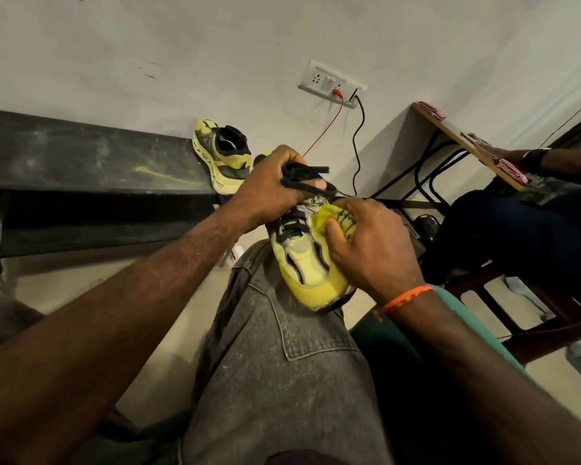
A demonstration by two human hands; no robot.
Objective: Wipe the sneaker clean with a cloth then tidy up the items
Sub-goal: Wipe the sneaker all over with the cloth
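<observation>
Dark bench (81, 156); unbranded yellow sneaker (311, 270), cloth (326, 216)

Probably a plain workroom or classroom: bare white wall (215, 45) with a socket board (331, 83), a dark metal bench (81, 156), wooden desk (463, 142).

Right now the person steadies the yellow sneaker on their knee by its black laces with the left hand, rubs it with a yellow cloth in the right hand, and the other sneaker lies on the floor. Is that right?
Not quite. The head view shows the other sneaker resting on the dark bench by the wall, not on the floor. The rest holds: the left hand grips the black laces of the yellow sneaker on the knee, and the right hand presses the yellow cloth against it.
</observation>
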